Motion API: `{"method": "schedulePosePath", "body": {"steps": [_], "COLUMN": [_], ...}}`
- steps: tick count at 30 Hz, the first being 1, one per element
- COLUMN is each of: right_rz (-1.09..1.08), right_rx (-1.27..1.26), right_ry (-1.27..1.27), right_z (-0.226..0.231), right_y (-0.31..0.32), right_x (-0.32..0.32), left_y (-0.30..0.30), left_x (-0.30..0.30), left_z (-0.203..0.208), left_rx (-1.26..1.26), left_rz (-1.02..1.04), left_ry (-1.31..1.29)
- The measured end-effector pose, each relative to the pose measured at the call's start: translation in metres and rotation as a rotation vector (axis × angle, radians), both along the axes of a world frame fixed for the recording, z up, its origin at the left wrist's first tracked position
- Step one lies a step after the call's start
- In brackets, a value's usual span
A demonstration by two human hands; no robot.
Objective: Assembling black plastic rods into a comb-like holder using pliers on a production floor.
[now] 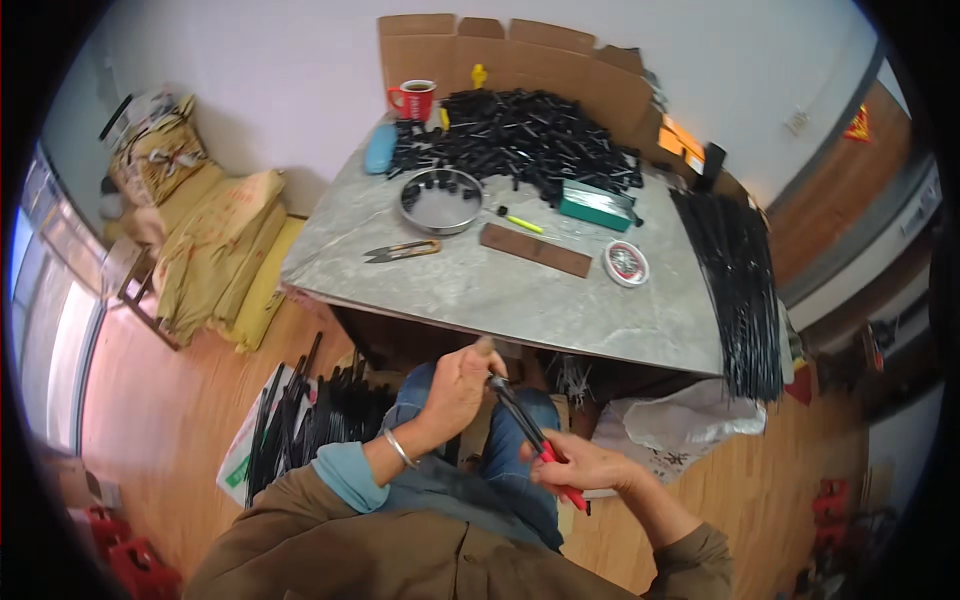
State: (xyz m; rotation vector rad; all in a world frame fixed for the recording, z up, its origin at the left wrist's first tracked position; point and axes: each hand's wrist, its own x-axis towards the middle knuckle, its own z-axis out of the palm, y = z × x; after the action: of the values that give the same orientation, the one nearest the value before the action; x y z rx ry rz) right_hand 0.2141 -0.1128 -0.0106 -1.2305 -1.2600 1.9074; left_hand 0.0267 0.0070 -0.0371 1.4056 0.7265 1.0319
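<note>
Over my lap, in front of the table's near edge, my right hand is closed round the red handle of a long, dark, plier-like tool. Its exact kind is hard to make out. My left hand, with a silver bangle at the wrist, is pinched closed at the tool's far tip. Whatever its fingers hold there is too small to name. Nearest on the grey table lie thread snips, a brown flat bar and a round tin.
A heap of short black pieces fills the table's back, beside a red mug. A metal bowl and green box stand before it. Long black strips hang over the right edge. More black rods lie at floor level left.
</note>
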Motion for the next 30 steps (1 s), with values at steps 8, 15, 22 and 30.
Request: {"method": "schedulePosePath", "body": {"steps": [8, 15, 22, 30], "right_rz": [-0.079, 0.145, -0.019, -0.008], "right_rx": [-0.26, 0.489, -0.352, 0.8], "right_ry": [0.133, -0.602, 0.206, -0.998], "right_z": [0.011, 0.022, 0.018, 0.042], "right_y": [-0.017, 0.001, -0.014, 0.01], "right_x": [-0.007, 0.011, -0.005, -0.003], "left_y": [-0.008, -0.015, -0.017, -0.011], "left_x": [-0.01, -0.013, -0.014, -0.006], "left_z": [0.006, 0.011, 0.008, -0.004], "left_rx": [-0.085, -0.069, 0.006, -0.038], "left_rz": [-0.083, -0.02, -0.049, -0.022], "left_ry": [0.003, 0.043, 0.065, 0.009]}}
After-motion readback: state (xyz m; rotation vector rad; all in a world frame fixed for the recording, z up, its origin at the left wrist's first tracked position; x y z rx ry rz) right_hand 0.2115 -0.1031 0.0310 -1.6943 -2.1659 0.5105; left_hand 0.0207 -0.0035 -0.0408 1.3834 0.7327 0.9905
